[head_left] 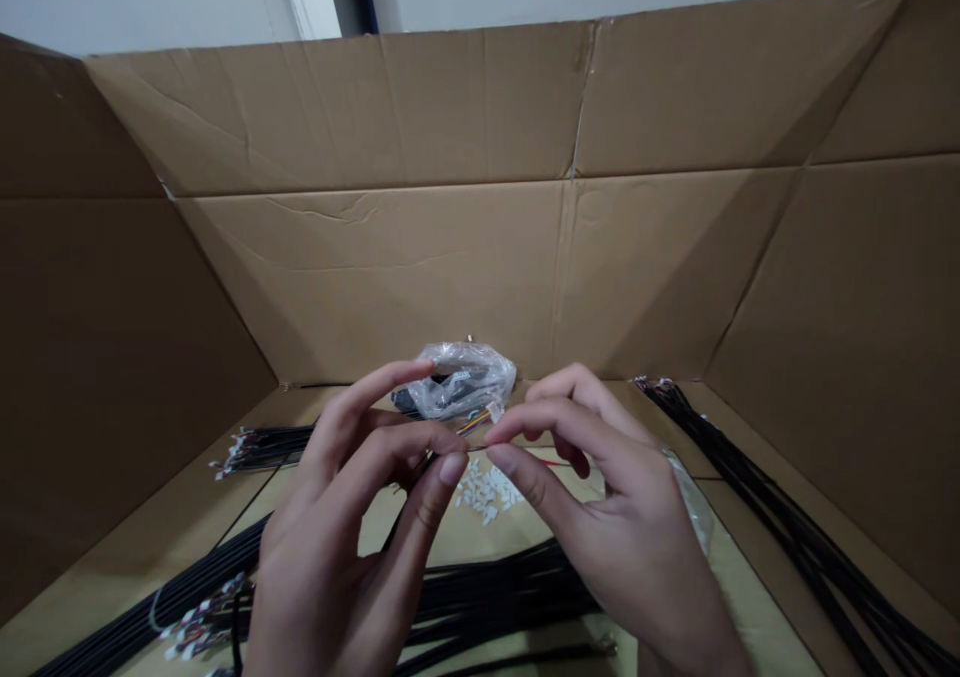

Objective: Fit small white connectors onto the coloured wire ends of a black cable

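My left hand [349,517] is closed, its thumb and index finger pinching a thin dark wire [476,448]. From the right, my right hand [600,502] pinches the other side of that wire between thumb and index fingertip. Only a short length of wire shows between the two pinches. Just above, a white connector [495,412] with yellow, red and dark wires [474,422] sticks up by my right index finger; whether that finger touches it I cannot tell. Part of a black cable runs down inside my left hand, mostly hidden by the fingers.
Behind the hands lie a pile of small white plastic housings [487,492] and a clear plastic bag [465,372] with dark contents. Bundles of black cables lie at left [195,582], in front [495,597] and along the right [780,517]. Cardboard walls [420,237] enclose the work surface.
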Tool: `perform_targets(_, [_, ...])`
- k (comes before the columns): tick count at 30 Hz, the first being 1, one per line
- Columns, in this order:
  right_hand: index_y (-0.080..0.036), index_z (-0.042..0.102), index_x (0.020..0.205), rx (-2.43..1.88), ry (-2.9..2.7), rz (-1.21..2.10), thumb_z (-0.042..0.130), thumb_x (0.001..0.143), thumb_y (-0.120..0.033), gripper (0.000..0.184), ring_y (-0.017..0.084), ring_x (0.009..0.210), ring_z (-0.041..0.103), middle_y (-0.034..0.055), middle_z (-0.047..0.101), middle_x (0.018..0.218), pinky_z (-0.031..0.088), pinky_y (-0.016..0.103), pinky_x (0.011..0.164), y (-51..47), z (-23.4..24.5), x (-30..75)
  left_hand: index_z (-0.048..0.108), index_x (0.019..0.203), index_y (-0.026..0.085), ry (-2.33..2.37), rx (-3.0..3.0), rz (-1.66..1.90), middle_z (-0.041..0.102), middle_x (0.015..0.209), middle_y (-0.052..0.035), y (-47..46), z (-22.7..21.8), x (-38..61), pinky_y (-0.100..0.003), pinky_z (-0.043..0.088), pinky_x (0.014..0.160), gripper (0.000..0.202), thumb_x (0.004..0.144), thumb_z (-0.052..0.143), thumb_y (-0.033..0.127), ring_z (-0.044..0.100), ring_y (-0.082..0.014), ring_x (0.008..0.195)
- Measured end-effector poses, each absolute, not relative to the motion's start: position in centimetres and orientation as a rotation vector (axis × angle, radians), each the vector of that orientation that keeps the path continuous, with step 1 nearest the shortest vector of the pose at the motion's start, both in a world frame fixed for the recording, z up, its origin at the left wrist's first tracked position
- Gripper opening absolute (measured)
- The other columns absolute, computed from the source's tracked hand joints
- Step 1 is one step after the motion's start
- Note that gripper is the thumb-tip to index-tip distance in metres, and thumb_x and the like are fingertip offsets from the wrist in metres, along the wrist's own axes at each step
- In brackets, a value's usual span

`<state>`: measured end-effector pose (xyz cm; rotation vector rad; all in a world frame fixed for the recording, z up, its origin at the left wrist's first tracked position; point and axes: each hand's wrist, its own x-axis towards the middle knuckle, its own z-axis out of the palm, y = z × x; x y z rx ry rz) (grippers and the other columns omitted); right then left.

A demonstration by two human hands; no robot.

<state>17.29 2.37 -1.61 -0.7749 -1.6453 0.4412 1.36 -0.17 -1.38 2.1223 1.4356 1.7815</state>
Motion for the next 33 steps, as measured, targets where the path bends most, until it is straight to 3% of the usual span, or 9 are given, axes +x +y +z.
perform_targets(6, [-0.029,0.071,0.092,-0.805,-1.656,0.482,0.074,0.099,-0.027,0.008,0.012,0.083,0.061,-0.0043,0.061,0.090,0.050,0.024,0.073,2.2,-1.4,17.3,0.071,0.094,0.033,1.426,2.148,1.770,0.066,0.135,0.0025,-0.2,-1.4,1.1,-0.031,0.054,0.091,0.022,0.098,0.062,0.013,0.063,-0.0215,0.132])
perform_targets(10, [-0.028,0.072,0.086,-0.868,-1.583,0.576,0.072,0.099,-0.029,0.013,0.013,0.076,0.058,-0.0031,0.062,0.086,0.046,0.026,0.066,2.0,-1.2,17.0,0.072,0.097,0.034,1.401,2.318,1.741,0.063,0.137,0.0035,0.3,-1.6,0.4,-0.030,0.055,0.089,0.021,0.099,0.063,0.015,0.071,-0.0171,0.109])
perform_targets(15, [-0.027,0.074,0.083,-0.900,-1.542,0.870,0.071,0.095,-0.036,0.016,0.014,0.069,0.054,-0.0026,0.063,0.080,0.042,0.028,0.061,1.9,-0.8,17.3,0.070,0.098,0.033,1.355,2.438,1.761,0.057,0.141,0.0042,0.3,-1.6,0.2,-0.030,0.058,0.085,0.019,0.099,0.063,0.016,0.067,-0.0124,0.087])
perform_targets(23, [-0.031,0.077,0.099,-0.902,-1.427,1.092,0.074,0.091,-0.055,0.025,0.020,0.086,0.059,-0.0001,0.068,0.088,0.043,0.031,0.070,1.9,-1.3,18.1,0.071,0.097,0.032,1.331,2.408,1.785,0.056,0.142,0.0040,0.3,-1.6,0.7,-0.031,0.058,0.083,0.022,0.099,0.062,0.012,0.065,-0.0122,0.085])
perform_targets(30, [-0.026,0.076,0.088,-0.821,-1.310,1.248,0.080,0.087,-0.054,0.028,0.017,0.079,0.057,0.0012,0.067,0.085,0.042,0.028,0.064,3.0,-1.5,17.6,0.071,0.095,0.034,1.372,2.350,1.715,0.056,0.144,0.0053,0.0,-2.0,0.7,-0.034,0.057,0.080,0.026,0.098,0.062,0.010,0.067,-0.0142,0.087])
perform_targets(33, [-0.023,0.077,0.082,-0.736,-1.282,1.355,0.089,0.079,-0.052,0.031,0.015,0.074,0.055,-0.0004,0.066,0.077,0.044,0.026,0.066,3.6,-1.4,17.6,0.071,0.095,0.034,1.378,2.326,1.745,0.058,0.143,0.0053,0.1,-2.2,0.7,-0.034,0.057,0.080,0.024,0.098,0.063,0.011,0.067,-0.0145,0.085])
